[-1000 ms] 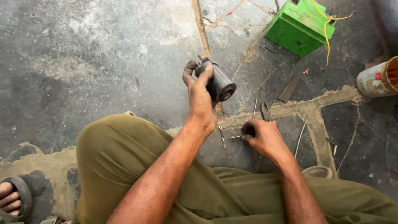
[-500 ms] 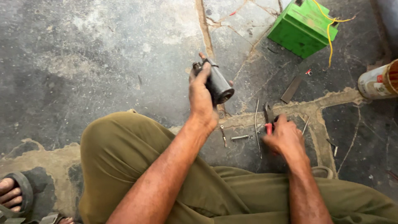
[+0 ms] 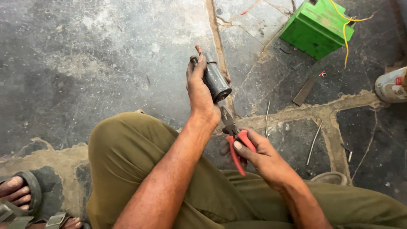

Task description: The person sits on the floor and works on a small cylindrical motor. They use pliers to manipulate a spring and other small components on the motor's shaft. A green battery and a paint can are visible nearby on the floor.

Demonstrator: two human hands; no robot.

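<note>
My left hand (image 3: 200, 91) grips a dark grey metal cylinder (image 3: 216, 79), a small motor-like part, holding it above the stone floor with its open end tilted toward me. My right hand (image 3: 258, 154) holds a pair of pliers with red handles (image 3: 234, 138) just below and right of the cylinder, jaws pointing up toward my left wrist. My knee in olive trousers (image 3: 127, 157) lies under my left forearm.
A green box (image 3: 316, 27) with a yellow wire stands at the back right. A can (image 3: 391, 86) sits at the right edge. A flat metal file (image 3: 306, 90) and thin metal rods (image 3: 314, 141) lie on the cracked floor. A sandalled foot (image 3: 17, 191) shows bottom left.
My right hand has picked the red-handled pliers up off the floor and brought them toward the cylinder. My left hand has kept hold of the cylinder, turning it slightly.
</note>
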